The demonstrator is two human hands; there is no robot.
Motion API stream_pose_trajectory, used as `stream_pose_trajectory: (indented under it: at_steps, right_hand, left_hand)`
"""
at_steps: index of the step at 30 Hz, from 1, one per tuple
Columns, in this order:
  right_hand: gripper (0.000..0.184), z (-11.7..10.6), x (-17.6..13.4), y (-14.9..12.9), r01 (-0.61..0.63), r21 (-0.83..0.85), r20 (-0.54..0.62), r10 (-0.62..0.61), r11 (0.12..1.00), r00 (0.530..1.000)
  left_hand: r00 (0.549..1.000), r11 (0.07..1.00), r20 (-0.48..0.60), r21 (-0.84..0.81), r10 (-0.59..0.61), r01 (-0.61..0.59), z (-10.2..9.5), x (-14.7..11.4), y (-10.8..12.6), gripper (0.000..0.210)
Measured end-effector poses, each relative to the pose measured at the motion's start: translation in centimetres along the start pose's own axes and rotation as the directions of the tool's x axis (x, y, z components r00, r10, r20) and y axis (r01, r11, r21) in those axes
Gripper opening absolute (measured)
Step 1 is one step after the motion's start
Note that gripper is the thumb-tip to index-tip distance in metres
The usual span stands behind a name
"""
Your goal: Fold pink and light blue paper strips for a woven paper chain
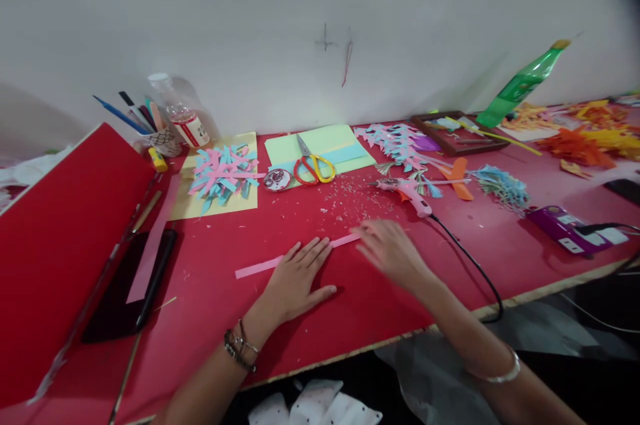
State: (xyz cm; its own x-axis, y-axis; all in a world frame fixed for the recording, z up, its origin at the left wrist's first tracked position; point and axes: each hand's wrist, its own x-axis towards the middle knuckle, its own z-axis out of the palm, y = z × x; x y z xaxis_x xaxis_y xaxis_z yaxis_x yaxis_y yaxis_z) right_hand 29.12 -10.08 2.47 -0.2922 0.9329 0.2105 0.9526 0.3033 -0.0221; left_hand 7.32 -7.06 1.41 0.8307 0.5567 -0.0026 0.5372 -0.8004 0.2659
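A narrow pink paper strip [257, 268] lies slantwise on the red tabletop. Across its middle my left hand [300, 278] rests flat, fingers stretched out and thumb apart. My right hand [393, 251] is at the strip's right end, its fingers bent and smeared by motion, so whether they grip the paper does not show. Beyond the hands are scissors [315, 170] with one red and one yellow handle, lying on pale green paper [345, 138]. Above my right hand lies a pink glue gun [407, 191] with a black cord.
Pink and blue paper pieces [225, 171] lie on yellow paper at the left. A black phone [130, 291] carries another pink strip. A pen cup [165, 141] and a clear bottle [187, 121] stand behind. Toward the right are a tilted green bottle [523, 88] and a purple power strip [565, 228].
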Motion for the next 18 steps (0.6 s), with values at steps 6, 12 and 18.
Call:
stream_pose_trajectory:
  at_steps: [6,12,18]
  right_hand:
    - [0.039,0.7,-1.0,-3.4,0.075,0.121,0.071,-0.084,0.99,0.994]
    - [0.036,0.7,-1.6,-0.6,-0.005,0.101,0.101,-0.005,0.995,0.995]
    - [0.028,1.3,-1.1,1.2,-0.107,0.127,0.019,0.106,0.986,0.994]
  left_hand:
    - [1.0,1.0,-0.016,-0.006,-0.006,0.006,0.3,0.0,-0.1,0.064]
    - [0.998,1.0,-0.065,0.005,-0.003,0.003,0.3,0.1,-0.2,0.055]
    - [0.993,0.994,-0.083,0.074,-0.078,0.085,-0.3,1.9,-0.5,0.035]
